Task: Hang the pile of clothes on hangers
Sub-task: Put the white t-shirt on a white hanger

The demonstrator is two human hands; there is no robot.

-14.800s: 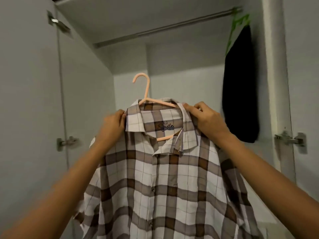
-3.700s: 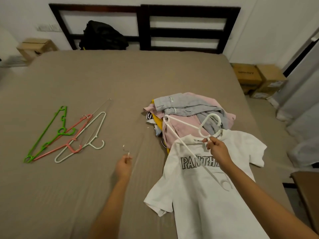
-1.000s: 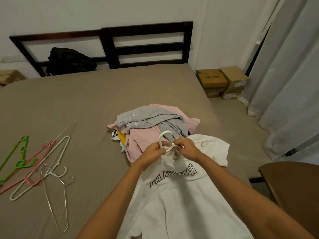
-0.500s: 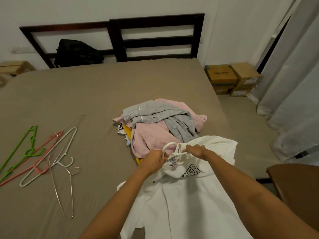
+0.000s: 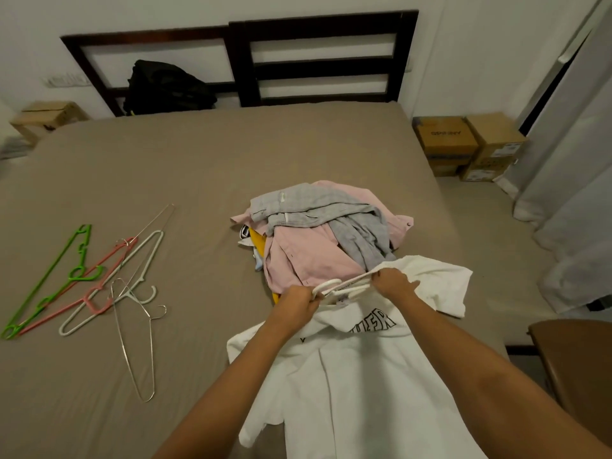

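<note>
1. A single head-worn view looks from the foot end of the bed (image 5: 165, 167), forward and down along it toward the headboard (image 5: 318, 24).
2. The wide angle takes in nearly the whole bed. The wall behind the headboard runs along the top edge.
3. It sits close: both forearms enter from the bottom edge, and the left hand (image 5: 294, 306) and right hand (image 5: 394, 284) lie over the bed's near right part.
4. Right of the bed, cardboard boxes (image 5: 463, 144) and a curtain (image 5: 576, 193) reach the frame's edge.
</note>
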